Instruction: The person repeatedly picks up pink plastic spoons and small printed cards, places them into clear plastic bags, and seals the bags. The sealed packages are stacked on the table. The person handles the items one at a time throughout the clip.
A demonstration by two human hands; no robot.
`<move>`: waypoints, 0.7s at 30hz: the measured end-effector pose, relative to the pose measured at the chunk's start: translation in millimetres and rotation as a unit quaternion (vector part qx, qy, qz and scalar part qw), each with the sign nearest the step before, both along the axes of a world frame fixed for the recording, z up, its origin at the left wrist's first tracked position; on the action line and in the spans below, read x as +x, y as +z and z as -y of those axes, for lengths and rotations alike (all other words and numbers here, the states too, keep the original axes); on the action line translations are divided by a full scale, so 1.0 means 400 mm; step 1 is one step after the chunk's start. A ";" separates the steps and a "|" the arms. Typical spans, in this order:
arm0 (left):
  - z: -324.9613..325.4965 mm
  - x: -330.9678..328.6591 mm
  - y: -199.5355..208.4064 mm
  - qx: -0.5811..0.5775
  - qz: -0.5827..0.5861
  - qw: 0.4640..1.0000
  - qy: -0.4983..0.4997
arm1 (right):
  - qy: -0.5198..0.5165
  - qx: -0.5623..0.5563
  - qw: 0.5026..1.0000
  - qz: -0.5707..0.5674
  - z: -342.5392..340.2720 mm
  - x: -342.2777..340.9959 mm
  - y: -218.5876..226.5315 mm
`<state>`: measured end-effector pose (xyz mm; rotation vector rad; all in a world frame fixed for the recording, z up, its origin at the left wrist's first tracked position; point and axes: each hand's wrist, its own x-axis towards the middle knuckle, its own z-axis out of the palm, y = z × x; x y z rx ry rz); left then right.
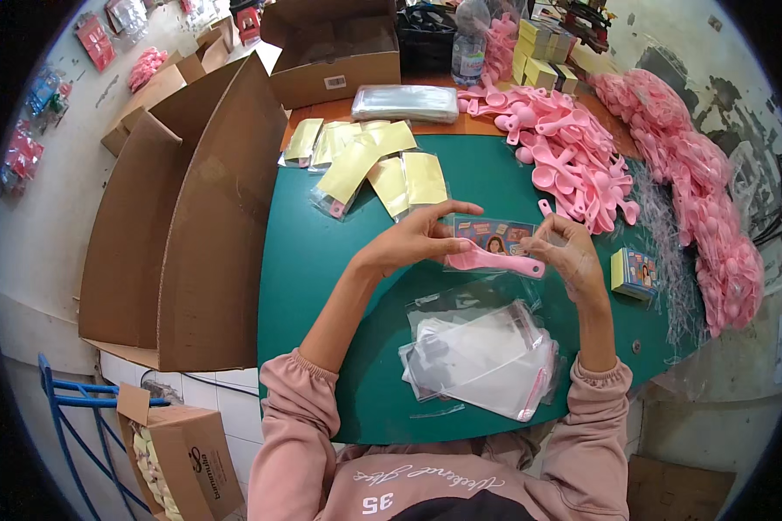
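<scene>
Brown cardboard is filling the left of the view, where large flattened cartons (191,217) are standing on edge against the green table (313,260); below them a blue metal frame (69,408) and a small open carton (187,460) are sitting on the tiled floor; further in, a fan of yellow-backed packets (365,161) is lying on the table top, with a stack of clear sleeves (406,102) and an open brown box (334,52) behind it; the left hand (417,239) is reaching in over the table, its thumb and fingers closing on the left end of a small clear packet (493,234) with a printed picture card inside, and a pink plastic spoon (495,260) is being held along the packet's lower edge; the right hand (565,252) is pinching the packet's right end, fingers curled around the spoon's tip; packet and spoon are hanging above the table, between the two hands, just over a loose pile of empty clear bags (482,356) that is lying near the person's chest; to the right a small stack of printed cards (634,273) is resting just beside the right hand; behind it a big heap of pink spoons (565,148) is spreading across the table, and along the far right edge bundles of pink spoons in clear bags (704,200) are piling up; yellow boxes (543,52) are standing at the back.
</scene>
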<state>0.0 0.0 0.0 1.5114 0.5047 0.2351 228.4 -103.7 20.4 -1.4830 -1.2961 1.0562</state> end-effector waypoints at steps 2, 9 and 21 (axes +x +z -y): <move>0.009 0.011 -0.010 -0.008 0.048 0.997 0.068 | -0.018 0.009 0.998 -0.066 -0.002 0.000 0.001; 0.061 0.071 -0.052 -0.237 0.132 0.950 0.152 | -0.023 0.202 0.954 0.219 -0.049 -0.065 0.018; 0.042 0.056 -0.077 0.085 -0.032 0.963 0.254 | 0.049 0.205 0.915 0.344 -0.093 -0.112 -0.098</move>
